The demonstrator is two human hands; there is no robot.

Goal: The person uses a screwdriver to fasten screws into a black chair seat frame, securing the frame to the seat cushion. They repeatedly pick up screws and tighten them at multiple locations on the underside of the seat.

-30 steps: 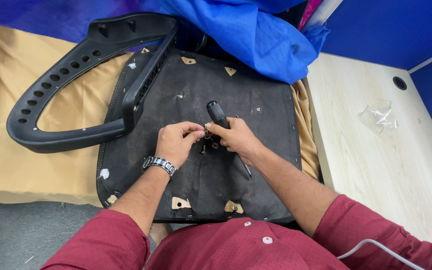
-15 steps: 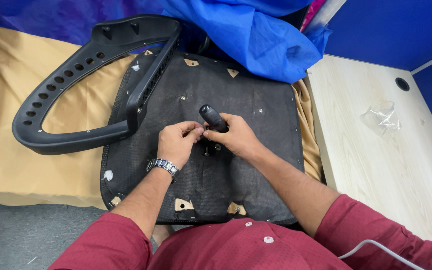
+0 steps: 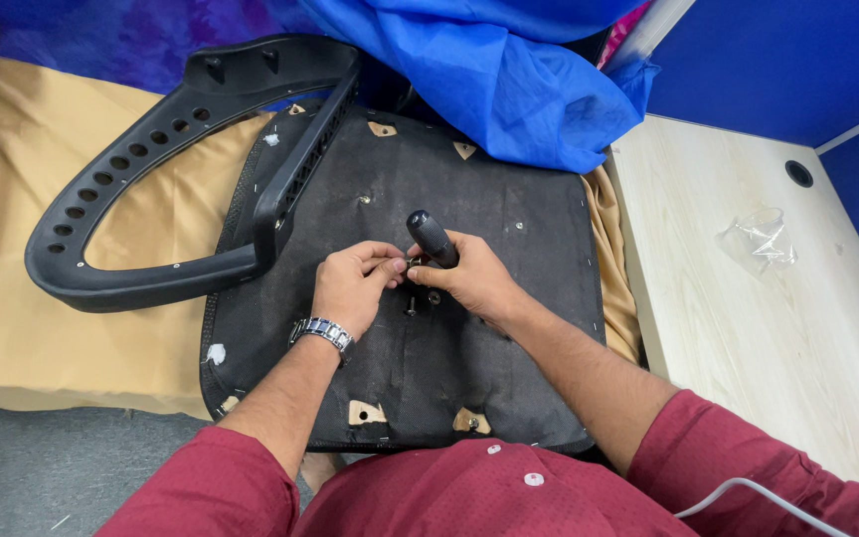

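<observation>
A black fabric-covered chair seat base (image 3: 509, 328) lies upside down in front of me. My right hand (image 3: 474, 281) grips the black handle of a screwdriver (image 3: 432, 239), which stands nearly upright over the seat's middle. My left hand (image 3: 353, 286), with a metal wristwatch, pinches a small screw at the screwdriver's tip. Two small screws (image 3: 420, 301) stick out of the seat just below the hands. A black plastic armrest (image 3: 166, 169) with a row of holes is fixed to the seat's left side.
Blue cloth (image 3: 509, 80) is bunched over the seat's far edge. A light wooden desk (image 3: 777, 338) stands at the right with a crumpled clear plastic bag (image 3: 760, 239) on it. Tan sheet (image 3: 42, 338) lies under the seat at left; grey floor is below it.
The screwdriver has swung from lying slanted to standing nearly upright. Both hands have stayed over the seat's middle, fingers closing around the tip.
</observation>
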